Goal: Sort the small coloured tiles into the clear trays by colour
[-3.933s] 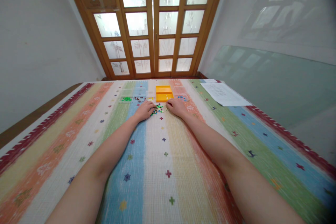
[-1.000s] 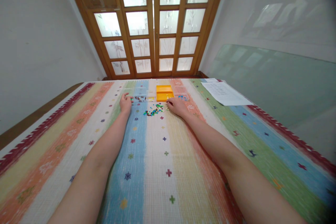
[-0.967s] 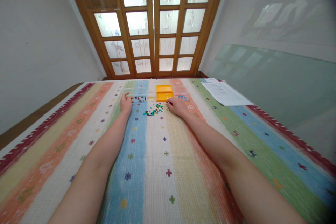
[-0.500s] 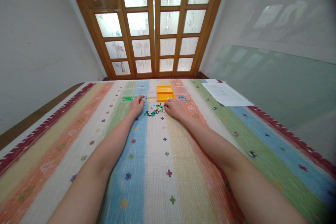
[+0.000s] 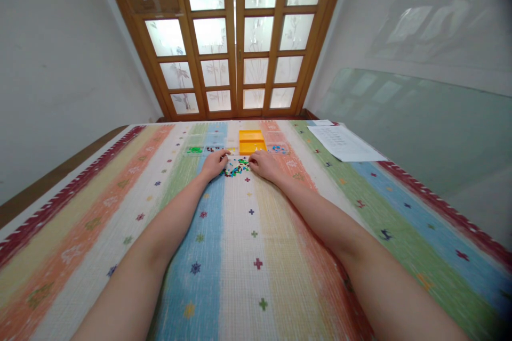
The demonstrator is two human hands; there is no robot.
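A loose pile of small green, blue and dark pieces (image 5: 237, 171) lies on the cloth between my hands. At the pile's left edge is my left hand (image 5: 215, 164), its fingers a little apart and nothing visible in them. My right hand (image 5: 265, 164) rests by the right edge, fingers curled together at the pieces; anything between its fingertips is too small to make out. Just beyond are clear boxes with green pieces (image 5: 194, 150), dark red-brown pieces (image 5: 212, 148), yellow pieces (image 5: 232, 150) and blue pieces (image 5: 279, 149). An open orange box (image 5: 252, 136) stands among them.
A striped, patterned tablecloth (image 5: 236, 256) covers the table. Printed paper sheets (image 5: 342, 144) lie at the far right. Behind the table are wooden doors with glass panes (image 5: 256, 32), and a glass sheet (image 5: 416, 133) leans by the right wall.
My left hand has moved right and slightly toward me, from over the box with dark red-brown pieces to the pile, uncovering that box. My right hand has barely shifted.
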